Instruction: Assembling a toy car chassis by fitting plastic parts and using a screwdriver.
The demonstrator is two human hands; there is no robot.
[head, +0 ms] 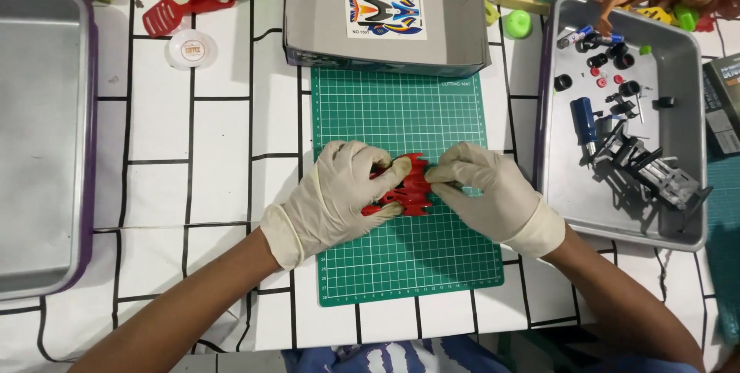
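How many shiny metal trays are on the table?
2. One metal tray sits at the far left with nothing showing inside. The other tray sits at the right, holding small black parts and a blue screwdriver. More could lie outside the view.

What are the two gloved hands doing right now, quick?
Left hand: closed on the red toy car body, over the green cutting mat.
Right hand: closed on the same car body from the other side.

Red plastic toy car shell (406,186), glossy, spiky-edged, lying over green cutting mat (401,111) centre, partly hidden.
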